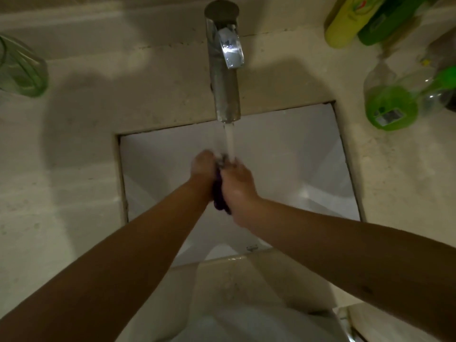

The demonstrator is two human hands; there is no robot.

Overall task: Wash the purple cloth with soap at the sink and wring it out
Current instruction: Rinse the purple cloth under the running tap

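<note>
Over the white sink basin (296, 169), my left hand (202, 166) and my right hand (238, 186) are pressed together around the purple cloth (218, 193). Only a dark purple strip of the cloth shows between my palms; the remainder is hidden. Both hands are closed on it. Water runs from the metal tap (225, 77) in a thin stream (230, 141) that lands on my fingers and the top of the cloth. Blurred fingertips with some foam show where the stream hits.
A stone counter (86, 144) surrounds the basin. On its right stand a yellow bottle (345, 23), a green bottle (385, 21) and a clear bottle with green liquid (392, 104). A green glass container (22, 67) sits at the left edge.
</note>
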